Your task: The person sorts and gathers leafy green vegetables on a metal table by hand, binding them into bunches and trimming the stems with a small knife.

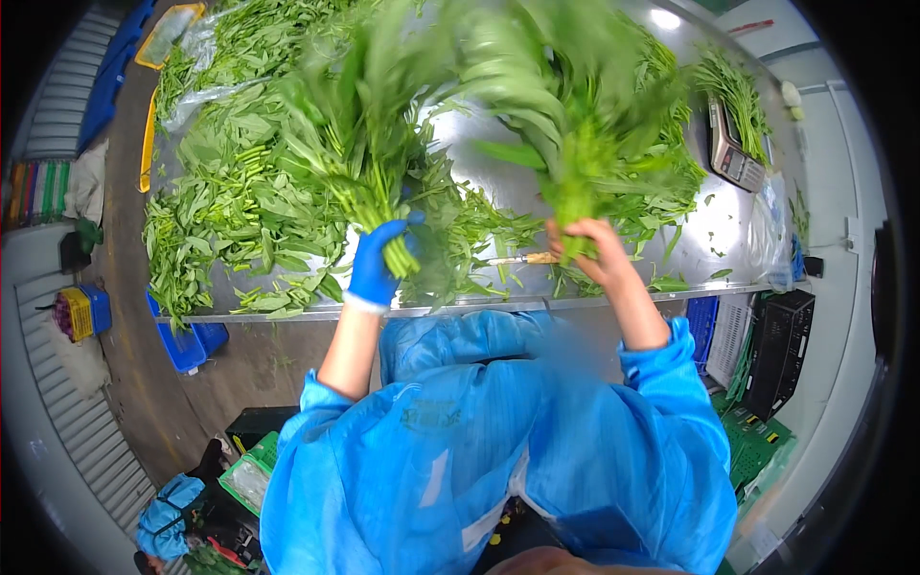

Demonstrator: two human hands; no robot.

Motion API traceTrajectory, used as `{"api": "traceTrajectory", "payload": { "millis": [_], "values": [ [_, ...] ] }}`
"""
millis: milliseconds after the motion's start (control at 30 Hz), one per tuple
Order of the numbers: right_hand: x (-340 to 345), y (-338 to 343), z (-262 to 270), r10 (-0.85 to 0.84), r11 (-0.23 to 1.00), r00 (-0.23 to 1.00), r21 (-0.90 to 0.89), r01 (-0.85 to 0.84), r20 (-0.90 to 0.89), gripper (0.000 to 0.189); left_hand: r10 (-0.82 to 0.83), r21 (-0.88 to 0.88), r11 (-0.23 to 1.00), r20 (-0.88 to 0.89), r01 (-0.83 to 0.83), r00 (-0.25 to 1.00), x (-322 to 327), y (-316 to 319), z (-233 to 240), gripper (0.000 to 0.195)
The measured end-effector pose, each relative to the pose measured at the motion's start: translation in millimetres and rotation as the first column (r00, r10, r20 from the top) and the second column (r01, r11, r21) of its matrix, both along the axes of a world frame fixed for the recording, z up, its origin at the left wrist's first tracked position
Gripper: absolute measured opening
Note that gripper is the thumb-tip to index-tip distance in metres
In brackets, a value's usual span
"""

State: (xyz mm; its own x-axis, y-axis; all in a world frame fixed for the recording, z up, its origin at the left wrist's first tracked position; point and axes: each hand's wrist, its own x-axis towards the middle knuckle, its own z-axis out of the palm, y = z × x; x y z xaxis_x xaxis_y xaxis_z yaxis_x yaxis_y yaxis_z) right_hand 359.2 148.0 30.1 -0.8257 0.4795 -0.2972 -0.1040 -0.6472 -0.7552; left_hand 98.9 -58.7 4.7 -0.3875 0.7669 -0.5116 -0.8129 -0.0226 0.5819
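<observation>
My left hand (379, 260), in a blue glove, grips the stems of a bunch of leafy greens (366, 187) near the table's front edge. My bare right hand (593, 248) is closed round the stem ends of another bunch (578, 172). The leaves of both bunches point away from me and are blurred. Between my hands a knife (532, 259) with a light handle lies on the metal table (496, 169), close beside my right hand. Loose greens (237, 194) are heaped at the left, and more greens lie behind the right bunch.
A digital scale (739, 167) bearing greens stands at the right, with clear plastic bags (767, 230) nearer me. Below the table's edge are a blue crate (188, 346) at left and a black crate (780, 352) at right. Someone in blue (169, 514) is at the lower left.
</observation>
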Motion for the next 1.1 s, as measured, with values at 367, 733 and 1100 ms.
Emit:
{"api": "traceTrajectory", "payload": {
  "millis": [367, 733, 1100],
  "values": [
    [-35.0, 3.7, 46.0, -0.049, 0.974, 0.994, -0.215, 0.07, 0.101, 0.043, -0.034, 0.086, 0.995, -0.11, 0.044, 0.993, 12.2, 46.0, 19.8, 0.059],
    [-5.4, -49.9, -117.6, 0.039, 0.937, 0.747, 0.235, -0.258, 0.663, 0.058, -0.296, -0.078, 0.937, 0.336, 0.34, 0.894, 113.2, 40.7, -127.6, 0.038],
    [6.0, -33.6, -71.1, 0.088, 0.963, 0.838, 0.168, -0.209, 0.539, 0.047, -0.465, -0.072, 0.874, 0.169, 0.481, 0.869, 119.2, 28.3, -202.3, 0.037]
  ]
}}
